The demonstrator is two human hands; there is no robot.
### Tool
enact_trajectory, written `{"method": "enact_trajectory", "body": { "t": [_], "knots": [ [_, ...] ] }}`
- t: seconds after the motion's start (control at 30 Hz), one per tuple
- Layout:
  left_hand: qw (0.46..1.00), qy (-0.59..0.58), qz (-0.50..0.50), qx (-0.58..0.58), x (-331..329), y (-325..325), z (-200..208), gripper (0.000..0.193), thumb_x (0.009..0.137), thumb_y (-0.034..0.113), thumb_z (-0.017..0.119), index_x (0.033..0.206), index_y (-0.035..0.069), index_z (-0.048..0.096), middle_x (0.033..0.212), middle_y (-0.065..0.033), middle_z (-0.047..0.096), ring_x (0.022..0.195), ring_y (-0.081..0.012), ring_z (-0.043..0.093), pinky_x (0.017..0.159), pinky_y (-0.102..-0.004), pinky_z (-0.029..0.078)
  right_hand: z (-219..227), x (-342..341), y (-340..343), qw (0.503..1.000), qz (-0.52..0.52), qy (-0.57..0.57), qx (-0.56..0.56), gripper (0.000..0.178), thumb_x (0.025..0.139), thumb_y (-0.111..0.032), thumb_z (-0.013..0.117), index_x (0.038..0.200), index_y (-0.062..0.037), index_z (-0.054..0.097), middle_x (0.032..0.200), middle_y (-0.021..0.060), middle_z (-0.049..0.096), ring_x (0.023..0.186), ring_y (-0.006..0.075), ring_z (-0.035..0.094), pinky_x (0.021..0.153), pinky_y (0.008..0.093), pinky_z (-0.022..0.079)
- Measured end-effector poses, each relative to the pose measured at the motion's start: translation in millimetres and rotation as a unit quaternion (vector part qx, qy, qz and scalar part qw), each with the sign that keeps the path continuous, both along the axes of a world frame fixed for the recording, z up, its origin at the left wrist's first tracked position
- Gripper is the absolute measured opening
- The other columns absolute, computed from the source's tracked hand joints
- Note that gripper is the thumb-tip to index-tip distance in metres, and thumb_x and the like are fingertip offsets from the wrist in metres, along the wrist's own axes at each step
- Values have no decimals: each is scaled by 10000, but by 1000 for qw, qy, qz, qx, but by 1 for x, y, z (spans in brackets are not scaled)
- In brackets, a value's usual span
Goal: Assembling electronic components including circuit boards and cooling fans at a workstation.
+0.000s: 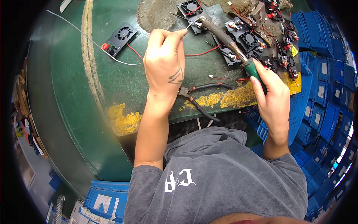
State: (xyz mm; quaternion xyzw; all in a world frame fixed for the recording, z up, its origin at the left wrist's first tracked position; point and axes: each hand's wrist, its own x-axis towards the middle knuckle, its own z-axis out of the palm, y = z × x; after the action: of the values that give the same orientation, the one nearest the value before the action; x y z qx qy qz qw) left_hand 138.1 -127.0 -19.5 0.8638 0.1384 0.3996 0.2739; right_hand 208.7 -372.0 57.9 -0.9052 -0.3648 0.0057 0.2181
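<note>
My left hand (164,56) is closed in a pinch on a thin silver solder wire (118,60). The wire's short end sticks out past my fingertips, and its long tail runs off to the left. In my right hand (273,91) is a soldering iron (227,41) with a green handle, gripped like a pen. Its tip meets the solder's end, or comes very close to it, over a black fan panel (191,7) at the back. Another fan panel (122,35), with red terminals and a red wire, lies left of my left hand.
Black-handled cutters (209,86) lie spread near the table's front edge. Several more fan panels (248,39) with wires crowd the right side. Blue crates (317,33) stack up beyond the table, and another blue crate (108,186) stands at lower left.
</note>
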Motion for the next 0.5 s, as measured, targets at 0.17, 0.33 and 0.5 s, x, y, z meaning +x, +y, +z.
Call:
{"method": "enact_trajectory", "body": {
  "t": [0.17, 0.33, 0.5],
  "knots": [
    [1000, 1, -1, -5, 1, -1, 0, 169, 860, -44, 716, 1004, 28, 768, 852, -115, 621, 726, -277, 657, 665, -366, 545, -2, -3, 0, 1000, -5, -2, -2, 406, 917, -91, 738, 1316, -54, 672, 943, 176, 686, 822, 353, 684, 749, 418, 543],
    [1000, 0, -4, -5, 2, -1, -2, 170, 863, -40, 717, 1009, 31, 767, 852, -114, 618, 728, -277, 657, 666, -367, 542, 5, -11, 5, 998, -24, 42, -30, 380, 958, -63, 693, 1332, -7, 660, 1062, 213, 716, 944, 343, 708, 875, 380, 544],
    [1000, -10, 11, 0, 4, 0, -4, 183, 859, -27, 757, 1016, 59, 794, 819, -83, 622, 705, -208, 622, 646, -315, 514, 4, -17, 7, 998, -36, 41, -23, 381, 962, -63, 686, 1337, -2, 653, 1076, 217, 719, 963, 359, 716, 878, 385, 549]
  ]
}}
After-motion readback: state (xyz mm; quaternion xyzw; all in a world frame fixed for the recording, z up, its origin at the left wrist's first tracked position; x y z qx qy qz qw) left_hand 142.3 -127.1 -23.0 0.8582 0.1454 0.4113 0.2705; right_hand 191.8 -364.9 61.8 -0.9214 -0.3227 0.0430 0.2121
